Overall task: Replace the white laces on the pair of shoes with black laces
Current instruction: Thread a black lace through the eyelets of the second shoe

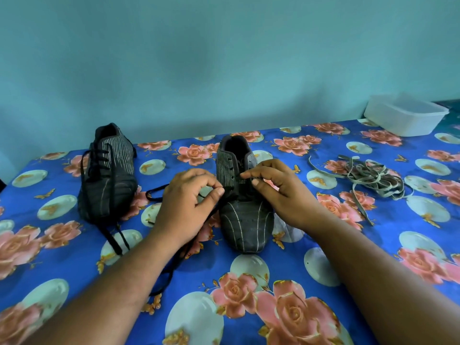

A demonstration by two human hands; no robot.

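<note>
- Dim, soft, even light with a blue-green cast; no glare.
- Faint diffuse shadows on far wall (189, 58), short soft ones beside shoes.
- Wide-angle bend at edges: tabletop (74, 265) far edge curves.
- Slightly soft overall, forearms nearest blurriest.

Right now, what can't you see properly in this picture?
- Head view: the left hand hides where the black lace enters the right shoe.
- The right hand covers that shoe's eyelets on its side.
- The white box: its wall hides the inside.
- The white laces: too tangled to count.
</note>
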